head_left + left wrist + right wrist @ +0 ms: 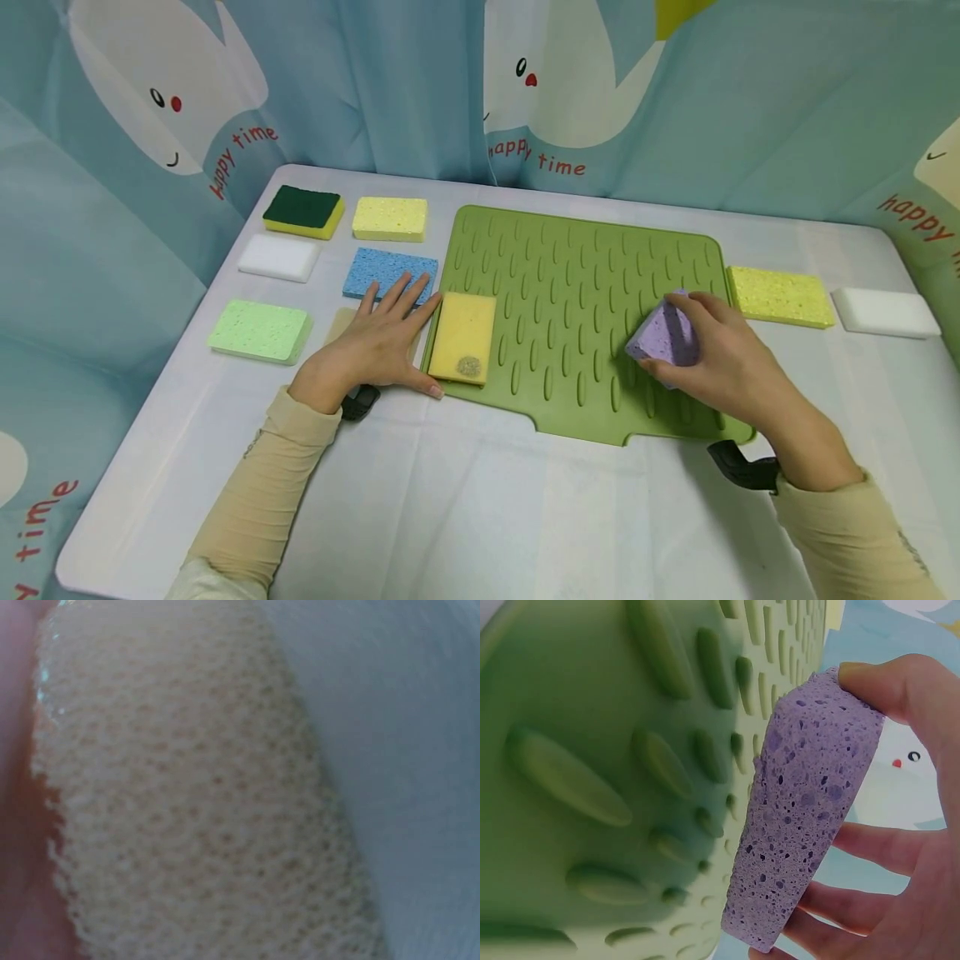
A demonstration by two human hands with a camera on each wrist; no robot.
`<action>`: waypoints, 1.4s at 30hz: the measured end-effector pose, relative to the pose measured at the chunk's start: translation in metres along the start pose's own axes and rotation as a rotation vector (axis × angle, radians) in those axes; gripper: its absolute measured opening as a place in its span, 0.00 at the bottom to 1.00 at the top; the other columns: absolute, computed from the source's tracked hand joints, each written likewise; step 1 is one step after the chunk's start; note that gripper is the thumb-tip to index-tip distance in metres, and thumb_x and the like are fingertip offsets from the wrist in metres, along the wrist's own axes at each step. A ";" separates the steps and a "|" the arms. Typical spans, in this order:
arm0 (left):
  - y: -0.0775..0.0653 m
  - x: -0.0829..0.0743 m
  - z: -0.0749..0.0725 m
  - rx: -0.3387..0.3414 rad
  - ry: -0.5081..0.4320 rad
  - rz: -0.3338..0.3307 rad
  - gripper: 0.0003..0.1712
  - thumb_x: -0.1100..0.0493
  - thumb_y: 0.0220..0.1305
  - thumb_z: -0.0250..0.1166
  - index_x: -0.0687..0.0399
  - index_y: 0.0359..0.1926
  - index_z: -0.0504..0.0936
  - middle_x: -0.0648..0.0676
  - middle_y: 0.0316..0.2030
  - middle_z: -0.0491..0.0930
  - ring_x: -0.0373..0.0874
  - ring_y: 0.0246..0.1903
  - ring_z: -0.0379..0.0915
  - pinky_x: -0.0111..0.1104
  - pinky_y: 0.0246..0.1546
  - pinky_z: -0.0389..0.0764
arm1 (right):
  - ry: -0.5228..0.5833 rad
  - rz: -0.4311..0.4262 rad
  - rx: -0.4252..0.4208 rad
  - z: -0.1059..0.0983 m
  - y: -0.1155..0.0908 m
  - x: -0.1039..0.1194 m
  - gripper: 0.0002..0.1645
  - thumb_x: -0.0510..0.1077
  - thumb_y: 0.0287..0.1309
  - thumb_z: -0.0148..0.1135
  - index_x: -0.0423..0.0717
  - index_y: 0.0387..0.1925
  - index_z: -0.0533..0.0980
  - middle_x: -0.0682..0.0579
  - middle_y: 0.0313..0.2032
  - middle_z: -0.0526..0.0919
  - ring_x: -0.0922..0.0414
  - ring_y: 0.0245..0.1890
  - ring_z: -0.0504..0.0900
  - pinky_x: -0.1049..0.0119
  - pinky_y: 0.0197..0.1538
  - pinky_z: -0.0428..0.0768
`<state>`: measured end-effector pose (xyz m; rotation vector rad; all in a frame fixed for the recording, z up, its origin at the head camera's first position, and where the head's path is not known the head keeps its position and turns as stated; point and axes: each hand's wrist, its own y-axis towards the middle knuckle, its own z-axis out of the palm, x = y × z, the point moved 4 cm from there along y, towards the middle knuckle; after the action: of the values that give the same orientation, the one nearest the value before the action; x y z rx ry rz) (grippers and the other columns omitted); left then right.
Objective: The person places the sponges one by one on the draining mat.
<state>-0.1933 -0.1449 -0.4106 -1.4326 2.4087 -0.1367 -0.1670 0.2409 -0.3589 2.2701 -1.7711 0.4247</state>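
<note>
My right hand (723,358) grips a purple porous sponge (667,337) by its edges, tilted close over the right part of a green ridged mat (562,333). In the right wrist view the purple sponge (802,810) stands between thumb and fingers. My left hand (378,342) lies spread with straight fingers at the mat's left edge, thumb by its lower left corner. A beige sponge (341,322) is mostly hidden under that hand; its porous side (187,780) fills the left wrist view. The fingertips overlap a blue sponge (382,268). Beside them, a yellow sponge (465,329) with a grey spot lies on the mat.
Left of the mat are a green-topped scouring sponge (303,211), a pale yellow sponge (390,218), a white sponge (279,257) and a light green sponge (260,331). Right of it lie a yellow sponge (780,296) and a white sponge (885,312). A patterned curtain (420,92) surrounds the white table.
</note>
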 end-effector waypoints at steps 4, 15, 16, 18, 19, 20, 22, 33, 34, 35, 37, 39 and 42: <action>0.000 0.000 0.000 -0.003 0.000 0.002 0.78 0.20 0.38 0.70 0.49 0.80 0.42 0.56 0.80 0.29 0.56 0.79 0.22 0.62 0.74 0.29 | -0.002 -0.024 -0.010 0.002 0.001 0.004 0.54 0.55 0.48 0.75 0.35 0.70 0.62 0.27 0.63 0.65 0.36 0.47 0.72 0.43 0.37 0.78; 0.001 0.000 0.001 0.003 -0.002 -0.006 0.78 0.20 0.38 0.70 0.49 0.80 0.41 0.55 0.80 0.29 0.55 0.79 0.22 0.61 0.74 0.29 | 0.001 -0.074 -0.014 0.007 0.006 0.018 0.54 0.54 0.47 0.75 0.37 0.71 0.62 0.27 0.64 0.65 0.35 0.52 0.70 0.41 0.40 0.79; 0.001 0.000 0.001 0.003 -0.003 -0.005 0.78 0.20 0.38 0.70 0.49 0.80 0.41 0.55 0.80 0.29 0.55 0.79 0.22 0.61 0.74 0.29 | 0.001 -0.081 -0.014 0.007 0.006 0.020 0.54 0.54 0.47 0.75 0.37 0.71 0.62 0.27 0.63 0.66 0.35 0.51 0.70 0.42 0.40 0.79; 0.001 0.000 0.000 0.002 -0.002 -0.003 0.78 0.19 0.38 0.70 0.49 0.80 0.41 0.55 0.80 0.29 0.55 0.79 0.22 0.61 0.74 0.29 | -0.002 -0.096 -0.016 0.009 0.007 0.022 0.53 0.54 0.47 0.75 0.38 0.70 0.62 0.28 0.63 0.66 0.36 0.50 0.71 0.44 0.39 0.79; 0.001 0.000 0.000 0.002 -0.001 -0.002 0.78 0.19 0.38 0.70 0.49 0.80 0.41 0.55 0.80 0.29 0.55 0.79 0.22 0.61 0.74 0.29 | -0.003 -0.099 -0.013 0.009 0.007 0.023 0.53 0.54 0.47 0.75 0.38 0.70 0.62 0.28 0.63 0.66 0.36 0.50 0.71 0.44 0.39 0.79; 0.001 0.000 0.000 0.003 0.002 -0.002 0.78 0.19 0.38 0.70 0.49 0.80 0.41 0.55 0.80 0.29 0.55 0.79 0.21 0.61 0.74 0.29 | -0.006 -0.104 -0.012 0.010 0.007 0.025 0.53 0.54 0.47 0.75 0.38 0.70 0.62 0.28 0.64 0.66 0.36 0.50 0.71 0.44 0.39 0.78; 0.001 0.000 0.000 0.005 0.003 -0.002 0.78 0.19 0.38 0.70 0.49 0.80 0.41 0.55 0.80 0.29 0.55 0.79 0.21 0.61 0.74 0.29 | -0.007 -0.109 -0.004 0.011 0.008 0.027 0.53 0.55 0.47 0.75 0.39 0.71 0.62 0.28 0.64 0.66 0.36 0.51 0.71 0.43 0.40 0.78; 0.000 0.000 0.000 0.010 0.010 -0.004 0.78 0.19 0.38 0.69 0.49 0.80 0.41 0.55 0.80 0.28 0.56 0.79 0.21 0.62 0.73 0.29 | -0.031 -0.155 0.009 0.017 0.010 0.041 0.52 0.53 0.46 0.76 0.41 0.70 0.64 0.29 0.66 0.66 0.34 0.58 0.70 0.40 0.48 0.77; 0.000 0.000 0.000 0.009 0.009 -0.004 0.78 0.19 0.38 0.69 0.49 0.80 0.41 0.55 0.80 0.28 0.56 0.79 0.21 0.62 0.73 0.29 | -0.034 -0.158 0.014 0.017 0.011 0.042 0.52 0.53 0.46 0.76 0.41 0.70 0.64 0.30 0.66 0.66 0.34 0.58 0.70 0.40 0.48 0.77; -0.001 0.000 0.000 0.009 0.009 -0.003 0.78 0.20 0.38 0.70 0.49 0.80 0.41 0.56 0.80 0.28 0.56 0.79 0.22 0.62 0.73 0.29 | -0.039 -0.161 0.019 0.018 0.011 0.044 0.52 0.54 0.46 0.76 0.42 0.70 0.64 0.30 0.66 0.66 0.34 0.58 0.71 0.40 0.49 0.76; 0.000 0.000 0.000 0.009 0.006 -0.003 0.78 0.20 0.39 0.70 0.49 0.80 0.41 0.56 0.80 0.28 0.56 0.79 0.22 0.62 0.73 0.29 | -0.045 -0.159 0.036 0.020 0.012 0.047 0.53 0.54 0.46 0.76 0.43 0.71 0.63 0.30 0.67 0.65 0.34 0.59 0.70 0.39 0.49 0.76; 0.000 0.000 0.000 0.009 0.005 -0.003 0.78 0.20 0.38 0.70 0.49 0.80 0.41 0.56 0.80 0.29 0.56 0.79 0.22 0.62 0.73 0.29 | -0.045 -0.157 0.053 0.022 0.013 0.049 0.53 0.54 0.46 0.75 0.43 0.71 0.63 0.30 0.68 0.64 0.33 0.61 0.69 0.38 0.50 0.76; 0.000 0.000 0.001 0.008 0.004 -0.002 0.78 0.20 0.39 0.70 0.49 0.80 0.41 0.56 0.80 0.28 0.56 0.79 0.22 0.62 0.73 0.29 | -0.037 -0.155 0.078 0.024 0.014 0.053 0.53 0.53 0.47 0.75 0.44 0.72 0.62 0.30 0.69 0.62 0.33 0.63 0.67 0.37 0.51 0.76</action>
<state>-0.1934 -0.1443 -0.4111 -1.4325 2.4070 -0.1499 -0.1669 0.1813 -0.3625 2.4629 -1.6063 0.4323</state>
